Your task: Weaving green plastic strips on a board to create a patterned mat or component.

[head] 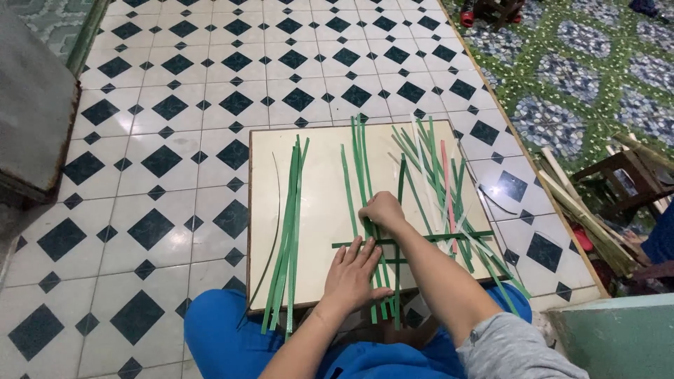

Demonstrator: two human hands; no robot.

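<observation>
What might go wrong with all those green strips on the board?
1. The left hand lies flat on the crossed strips; if it lifts, the woven part may slide apart.
2. The loose bundle of green strips overhangs the near edge of the board and could slip onto the person's lap.
3. The right hand pinches thin strips, which might kink.

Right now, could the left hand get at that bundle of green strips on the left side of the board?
Probably yes. The left hand lies flat on the woven strips, and the bundle of green strips lies loose just beside it, with only bare board between them.
</observation>
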